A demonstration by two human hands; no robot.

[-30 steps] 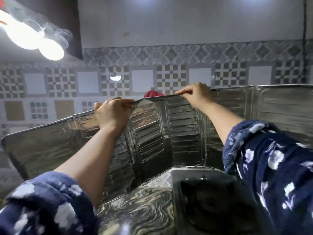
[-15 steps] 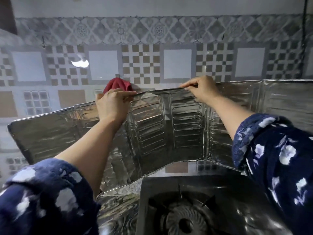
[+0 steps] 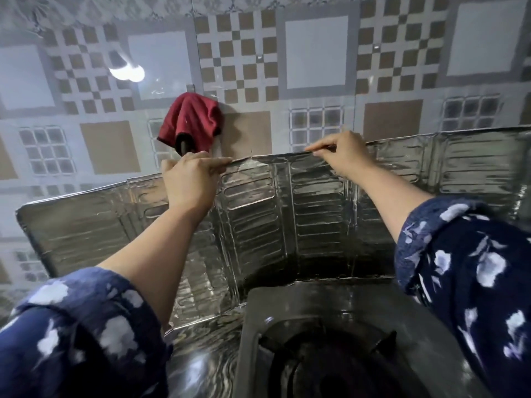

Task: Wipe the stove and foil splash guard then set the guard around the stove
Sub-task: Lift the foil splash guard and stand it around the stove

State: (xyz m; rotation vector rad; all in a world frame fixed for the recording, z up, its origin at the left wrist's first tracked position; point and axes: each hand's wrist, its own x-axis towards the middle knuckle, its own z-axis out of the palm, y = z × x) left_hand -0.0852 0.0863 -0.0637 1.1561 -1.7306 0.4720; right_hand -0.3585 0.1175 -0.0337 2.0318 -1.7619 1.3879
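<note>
You are on the last step now, I think: putting the foil splash guard (image 3: 258, 214) around the stove (image 3: 330, 340). Your left hand (image 3: 189, 179) pinches the guard's top edge, with the fingers curled over it. Your right hand (image 3: 342, 156) pinches the same top edge, a bit further along. The guard stands upright behind the stove, bent like a fan. Its middle part sits just beside the stove's back edge. Its left wing sticks out wide to the left, and its right wing runs off toward the right, behind your sleeve.

Next, you likely need to fold the two wings in closer, so they hug the stove's sides. Go gently, because foil bends and creases fast. The tiled wall (image 3: 316, 53) is close behind, so there is little room back there. A red cloth (image 3: 195, 119) hangs on that wall just above your left hand
</note>
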